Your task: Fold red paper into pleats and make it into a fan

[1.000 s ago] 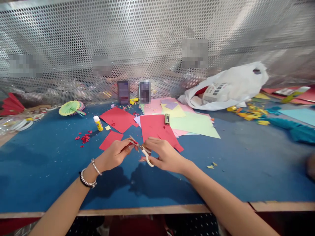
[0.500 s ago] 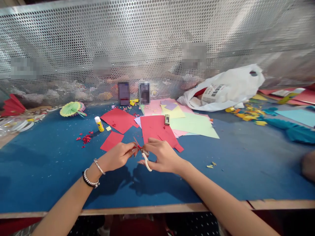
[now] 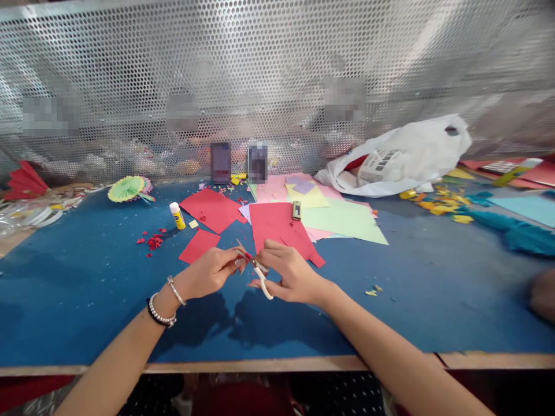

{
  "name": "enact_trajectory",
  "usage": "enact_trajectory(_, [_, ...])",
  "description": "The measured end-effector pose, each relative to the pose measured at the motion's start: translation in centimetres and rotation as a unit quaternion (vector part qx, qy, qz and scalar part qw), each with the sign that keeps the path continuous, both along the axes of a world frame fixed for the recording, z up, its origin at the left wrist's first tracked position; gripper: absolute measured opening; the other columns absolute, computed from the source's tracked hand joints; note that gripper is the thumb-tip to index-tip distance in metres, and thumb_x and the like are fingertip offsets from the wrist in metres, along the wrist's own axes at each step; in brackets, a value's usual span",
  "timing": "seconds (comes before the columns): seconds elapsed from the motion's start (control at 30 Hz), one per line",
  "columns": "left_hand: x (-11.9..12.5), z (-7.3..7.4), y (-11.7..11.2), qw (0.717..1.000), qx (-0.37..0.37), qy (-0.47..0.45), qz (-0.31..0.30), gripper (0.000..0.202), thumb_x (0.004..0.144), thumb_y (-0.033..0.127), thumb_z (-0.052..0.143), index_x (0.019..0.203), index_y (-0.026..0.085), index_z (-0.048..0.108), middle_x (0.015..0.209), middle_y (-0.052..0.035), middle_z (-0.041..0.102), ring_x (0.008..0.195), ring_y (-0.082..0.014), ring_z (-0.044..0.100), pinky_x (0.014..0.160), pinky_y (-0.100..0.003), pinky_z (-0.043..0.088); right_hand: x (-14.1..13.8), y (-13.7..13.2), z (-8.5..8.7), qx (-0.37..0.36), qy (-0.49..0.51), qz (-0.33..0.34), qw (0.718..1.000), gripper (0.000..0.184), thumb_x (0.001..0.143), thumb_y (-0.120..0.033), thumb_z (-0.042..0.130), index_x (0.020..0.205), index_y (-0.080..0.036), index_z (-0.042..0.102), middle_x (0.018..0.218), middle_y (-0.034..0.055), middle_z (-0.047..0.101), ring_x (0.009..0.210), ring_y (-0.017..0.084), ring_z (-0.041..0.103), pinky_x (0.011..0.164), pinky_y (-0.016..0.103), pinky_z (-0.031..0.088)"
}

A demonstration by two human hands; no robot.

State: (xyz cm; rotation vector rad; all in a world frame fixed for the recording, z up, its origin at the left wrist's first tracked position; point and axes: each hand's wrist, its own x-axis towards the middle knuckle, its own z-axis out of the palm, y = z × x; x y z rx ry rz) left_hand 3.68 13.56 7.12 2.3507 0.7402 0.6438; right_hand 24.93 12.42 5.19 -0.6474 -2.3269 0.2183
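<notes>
My right hand (image 3: 288,271) is closed on a pair of white-handled scissors (image 3: 263,283), held over the near middle of the blue table. The blades point away to the left and reach my left hand (image 3: 214,268). That hand pinches a small piece of red paper (image 3: 245,255), which lies at the blades; fingers hide most of it. Just beyond both hands lie a red paper sheet (image 3: 273,222), a smaller red paper piece (image 3: 199,245) and another red sheet (image 3: 212,209). Red paper scraps (image 3: 155,241) are heaped left of my hands.
A glue stick (image 3: 177,215) stands upright beyond the scraps. A stapler-like small item (image 3: 296,210) rests on the red sheet. Pastel papers (image 3: 342,219), a white plastic bag (image 3: 399,156) and a green paper rosette (image 3: 126,189) lie further back, before a perforated metal panel (image 3: 260,69). Another person's blurred arm (image 3: 541,292) is at right.
The view has shifted slightly, so everything sits a little further right. Both hands stay together at the red piece, and the scissor blades have moved slightly against it.
</notes>
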Motion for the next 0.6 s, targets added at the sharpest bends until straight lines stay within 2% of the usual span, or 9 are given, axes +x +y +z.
enact_trajectory(0.23, [0.09,0.03,-0.02,1.0,0.019,0.0,0.021,0.029,0.096,0.024,0.032,0.075,0.015,0.05,0.07,-0.0002,0.055,0.06,-0.0085,0.048,0.058,-0.022,0.037,0.08,0.11,-0.09,-0.005,-0.022,-0.019,1.0,0.025,0.088,-0.035,0.052,0.071,-0.018,0.048,0.063,-0.0002,0.047,0.064,0.014,0.034,0.056,0.026,0.029])
enact_trajectory(0.4, [-0.02,0.11,-0.07,0.999,0.018,0.007,0.028,0.029,0.097,0.029,0.031,0.081,0.015,0.051,0.07,0.0007,0.056,0.059,-0.008,0.046,0.058,-0.022,0.037,0.53,0.55,-0.32,-0.045,-0.017,-0.001,0.999,0.017,0.088,-0.025,0.05,0.072,-0.017,0.052,0.065,0.0013,0.049,0.067,0.015,0.039,0.058,0.026,0.032])
enact_trajectory(0.53, [-0.15,0.02,0.09,0.998,0.028,0.03,0.042,0.028,0.097,0.029,0.031,0.085,0.016,0.052,0.071,0.0011,0.058,0.059,-0.0081,0.048,0.057,-0.021,0.037,0.88,0.79,-0.2,-0.077,0.033,-0.014,0.996,0.017,0.087,-0.026,0.052,0.072,-0.017,0.054,0.065,0.0017,0.051,0.067,0.015,0.043,0.059,0.026,0.035])
enact_trajectory(0.6, [-0.1,-0.12,0.22,0.994,0.086,0.041,0.054,0.025,0.096,0.025,0.032,0.088,0.016,0.054,0.074,-0.0002,0.059,0.064,-0.0098,0.049,0.06,-0.023,0.039,0.8,0.87,-0.05,-0.133,0.101,-0.031,0.985,0.02,0.086,-0.033,0.054,0.073,-0.017,0.056,0.064,0.0011,0.052,0.064,0.014,0.044,0.058,0.026,0.035])
